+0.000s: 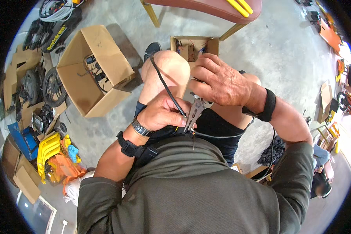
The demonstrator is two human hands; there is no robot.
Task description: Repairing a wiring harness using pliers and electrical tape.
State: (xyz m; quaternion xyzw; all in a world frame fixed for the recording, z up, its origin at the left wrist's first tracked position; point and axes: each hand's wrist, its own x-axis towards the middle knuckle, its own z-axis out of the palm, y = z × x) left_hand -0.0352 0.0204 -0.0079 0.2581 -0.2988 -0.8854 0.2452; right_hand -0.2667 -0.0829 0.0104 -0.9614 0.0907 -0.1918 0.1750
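My right hand (224, 84) is closed round the handles of a pair of needle-nose pliers (196, 110), with the metal jaws pointing down toward my lap. Pinched in my left hand (160, 113) is a black cable (167, 86), which arches up over my knee. The plier tips lie right by the left fingertips, where thin wire ends stick out, one of them yellow (177, 128). A fine bare-looking wire (193, 142) hangs below the jaws. Another dark cable (218, 136) runs from there to the right across my shorts. Whether the jaws grip a wire cannot be made out.
An open cardboard box (87, 78) with wired parts stands at the left. A smaller box (195, 41) with wires sits ahead, below a reddish bench (210, 9) bearing yellow-handled tools. Wheels and yellow parts (48, 152) pile up far left. Another person (321, 187) is at the right.
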